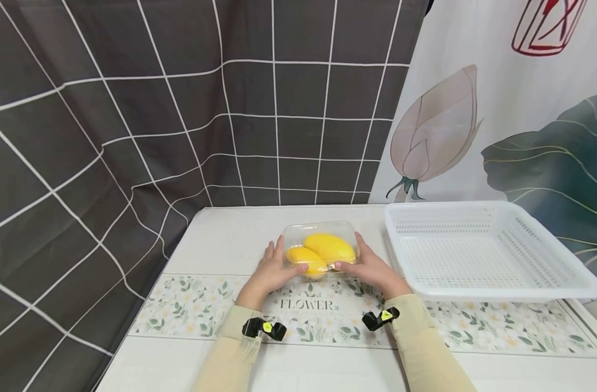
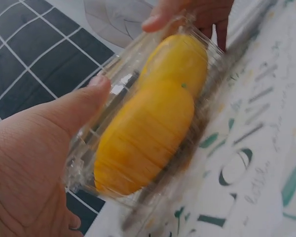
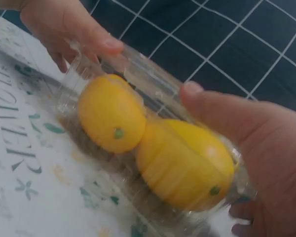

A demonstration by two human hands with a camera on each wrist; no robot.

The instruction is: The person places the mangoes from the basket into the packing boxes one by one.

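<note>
Between both hands is a clear plastic box (image 1: 294,233) with two yellow mangoes inside, one (image 1: 330,246) at the back right and one (image 1: 304,257) at the front left. My left hand (image 1: 270,270) grips the box's left end, thumb over the near edge and fingers along the side. At the opposite end my right hand (image 1: 375,270) holds it the same way. In the right wrist view, green stem spots show on the mangoes (image 3: 112,111). The box (image 2: 116,81) is tilted in the wrist views; whether its base touches the table cannot be told.
A white perforated plastic basket (image 1: 475,294) stands to the right of the box on the white table (image 1: 230,234). A floral band with the word FLOWER (image 1: 305,305) runs across the tabletop. Behind hang a dark grid curtain (image 1: 298,136) and a flower-printed cloth (image 1: 440,38).
</note>
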